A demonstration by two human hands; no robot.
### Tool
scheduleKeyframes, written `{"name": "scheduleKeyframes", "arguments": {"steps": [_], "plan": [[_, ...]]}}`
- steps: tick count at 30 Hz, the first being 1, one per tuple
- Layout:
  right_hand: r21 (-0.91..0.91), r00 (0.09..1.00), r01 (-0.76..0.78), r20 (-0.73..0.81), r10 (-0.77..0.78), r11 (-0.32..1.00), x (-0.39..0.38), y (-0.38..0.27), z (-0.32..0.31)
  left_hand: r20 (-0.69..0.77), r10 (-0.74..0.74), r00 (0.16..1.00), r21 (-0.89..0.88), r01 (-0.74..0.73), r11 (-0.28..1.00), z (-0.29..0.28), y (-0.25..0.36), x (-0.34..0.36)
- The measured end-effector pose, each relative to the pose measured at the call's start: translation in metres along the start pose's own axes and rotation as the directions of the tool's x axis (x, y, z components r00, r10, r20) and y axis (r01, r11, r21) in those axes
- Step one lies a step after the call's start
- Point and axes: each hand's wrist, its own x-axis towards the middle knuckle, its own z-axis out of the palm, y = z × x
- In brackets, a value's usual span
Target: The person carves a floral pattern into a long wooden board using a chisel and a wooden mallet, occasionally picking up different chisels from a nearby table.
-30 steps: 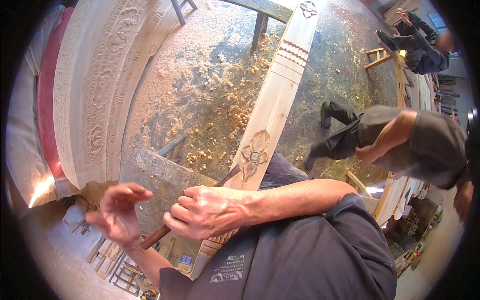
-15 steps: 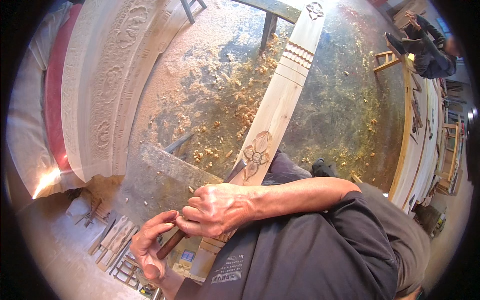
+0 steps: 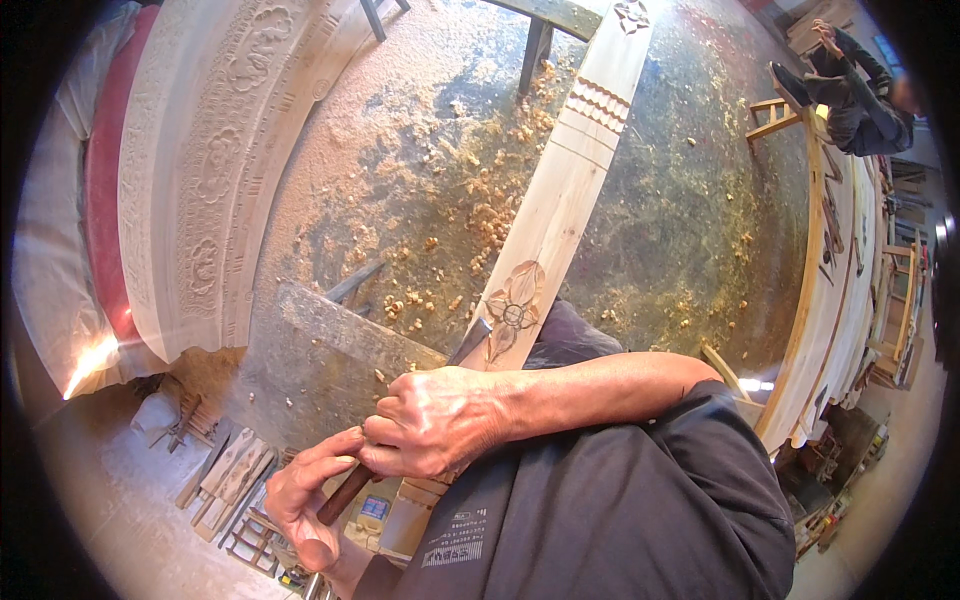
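A long pale board [image 3: 560,200] slants away from my body, carved with a flower [image 3: 514,310], a band of scallops and another flower at its far end. A carving chisel [image 3: 345,492] with a brown wooden handle lies across the board's left edge. Its metal blade shows beyond my right hand [image 3: 432,422], tip close to the near petals of the flower. My right hand is closed in a fist round the chisel's middle. Lower left, my left hand [image 3: 312,500] has its thumb and fingers bent round the handle end. The blade's contact with the wood is too small to tell.
A bench [image 3: 550,14] supports the board's far end. Wood shavings [image 3: 490,225] litter the floor. Large carved panels [image 3: 215,165] stand at the left. On the right, tools lie on a workbench [image 3: 812,285]; another person [image 3: 865,100] sits beyond it.
My left hand has shifted slightly right along the handle; my right hand and the blade have barely moved. A brown shape behind my right sleeve has gone, exposing the workbench's near end.
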Motion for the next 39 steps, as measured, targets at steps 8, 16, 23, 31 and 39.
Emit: {"name": "scheduleKeyframes", "arguments": {"steps": [8, 16, 23, 31, 39], "plan": [[0.032, 0.999, -0.027, -0.028, 0.028, 0.999, 0.001, 0.007, -0.006, 0.028, 0.064, 0.998, 0.025, -0.065, 0.998, 0.001, -0.003, 0.010], [0.004, 1.000, -0.016, -0.021, 0.016, 1.000, 0.004, 0.003, -0.004, 0.037, 0.083, 0.996, 0.072, -0.086, 0.994, -0.008, 0.000, 0.011], [-0.101, 1.000, 0.024, -0.004, -0.025, 0.995, 0.001, 0.005, -0.008, 0.050, 0.051, 0.997, 0.048, -0.054, 0.997, -0.008, -0.012, 0.009], [-0.264, 0.988, 0.115, -0.071, -0.139, 0.958, -0.010, -0.040, -0.041, -0.083, -0.024, 0.996, -0.046, 0.020, 0.999, -0.003, -0.030, 0.033], [-0.315, 0.992, -0.042, -0.130, 0.001, 0.948, -0.039, -0.049, -0.054, 0.296, 0.254, 0.921, 0.373, -0.357, 0.857, 0.076, -0.029, 0.098]]}}
